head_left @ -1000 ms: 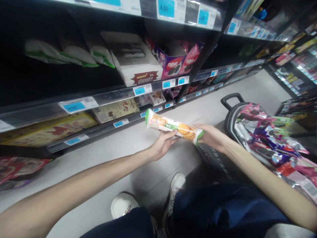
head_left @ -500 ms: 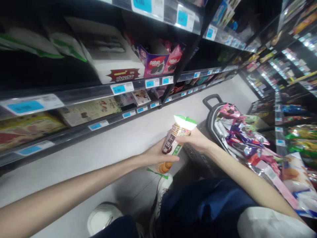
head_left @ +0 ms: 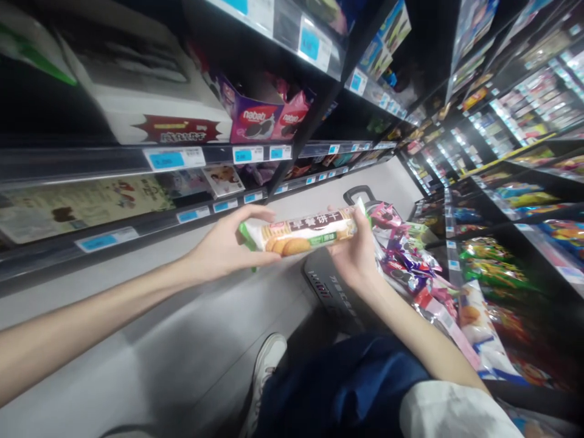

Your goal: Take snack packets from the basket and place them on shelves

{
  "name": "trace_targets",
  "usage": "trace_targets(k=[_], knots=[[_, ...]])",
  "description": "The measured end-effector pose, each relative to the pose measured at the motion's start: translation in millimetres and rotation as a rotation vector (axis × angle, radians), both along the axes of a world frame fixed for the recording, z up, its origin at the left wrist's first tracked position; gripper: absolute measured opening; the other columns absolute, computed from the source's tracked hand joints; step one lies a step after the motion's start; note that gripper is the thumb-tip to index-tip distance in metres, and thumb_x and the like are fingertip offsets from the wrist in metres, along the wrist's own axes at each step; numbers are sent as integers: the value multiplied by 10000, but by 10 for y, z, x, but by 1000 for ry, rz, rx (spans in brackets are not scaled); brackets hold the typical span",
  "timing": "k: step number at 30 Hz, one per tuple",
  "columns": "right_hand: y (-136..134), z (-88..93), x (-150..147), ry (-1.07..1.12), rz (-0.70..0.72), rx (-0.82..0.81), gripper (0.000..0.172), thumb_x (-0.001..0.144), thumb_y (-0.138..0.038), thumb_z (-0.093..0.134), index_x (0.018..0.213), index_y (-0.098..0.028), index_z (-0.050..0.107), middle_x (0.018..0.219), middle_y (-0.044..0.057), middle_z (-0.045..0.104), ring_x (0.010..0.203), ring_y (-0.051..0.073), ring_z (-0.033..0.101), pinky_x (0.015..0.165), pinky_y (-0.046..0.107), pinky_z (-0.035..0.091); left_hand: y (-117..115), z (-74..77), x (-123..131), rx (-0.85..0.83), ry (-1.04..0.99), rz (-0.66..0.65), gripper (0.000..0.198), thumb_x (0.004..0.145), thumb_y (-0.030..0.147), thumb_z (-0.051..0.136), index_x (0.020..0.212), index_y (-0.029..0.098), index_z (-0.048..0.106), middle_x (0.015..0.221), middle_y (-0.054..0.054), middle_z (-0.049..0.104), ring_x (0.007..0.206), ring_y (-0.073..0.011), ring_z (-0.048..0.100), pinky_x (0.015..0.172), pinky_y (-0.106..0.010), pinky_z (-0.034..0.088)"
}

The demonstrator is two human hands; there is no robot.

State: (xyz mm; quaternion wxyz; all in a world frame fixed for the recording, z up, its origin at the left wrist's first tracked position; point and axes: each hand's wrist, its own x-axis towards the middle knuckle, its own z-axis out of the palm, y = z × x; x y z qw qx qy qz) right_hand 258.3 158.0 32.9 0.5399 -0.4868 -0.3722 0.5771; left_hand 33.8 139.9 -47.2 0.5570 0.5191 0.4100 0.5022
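Note:
A long packet of biscuits (head_left: 305, 232), white with green ends and a brown label, lies nearly level between my two hands. My right hand (head_left: 358, 255) grips its right end, thumb across the front. At the other end, my left hand (head_left: 228, 243) curves loosely around the green crimped edge, fingers above and thumb below. The fingertips behind the packet are hidden. Below and right of it stands a dark grey basket (head_left: 326, 295) with white lettering, heaped with pink and purple snack packs (head_left: 401, 258).
Shelves with blue price tags (head_left: 173, 159) run along the left, holding a white carton (head_left: 182, 125) and a purple nabati box (head_left: 255, 118). More snack shelves (head_left: 493, 267) line the right. A white shoe (head_left: 269, 359) stands on the grey floor.
The biscuit packet has turned from steeply tilted to nearly level. My left hand has moved left and up to its end, with its fingers wider apart. The view has shifted right.

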Motion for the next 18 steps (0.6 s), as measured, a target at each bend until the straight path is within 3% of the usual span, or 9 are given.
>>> trace_targets(k=[5, 9, 18], knots=[[76, -64, 84, 25, -46, -73, 242, 779, -412, 764, 914, -260, 631, 933, -29, 729, 897, 165, 685, 681, 256, 572, -52, -134, 61, -145, -236, -55, 792, 567, 247, 903, 1265, 256, 529, 1266, -71, 595, 1082, -240, 637, 931, -387, 547], [90, -123, 116, 66, -83, -136, 259, 768, -406, 777, 904, -251, 619, 827, -45, 710, 797, 148, 676, 641, 251, 557, -107, -194, 136, -151, -218, -99, 915, 564, 215, 897, 1342, 287, 421, 1310, -89, 558, 1110, -240, 625, 908, -373, 546], [97, -120, 100, 126, -97, -162, 214, 790, -366, 769, 869, -238, 617, 806, -42, 713, 746, 146, 673, 625, 252, 559, -126, -229, 144, -162, -218, -47, 717, 606, 166, 829, 1180, 252, 409, 1192, -34, 572, 980, -154, 624, 845, -287, 511]])
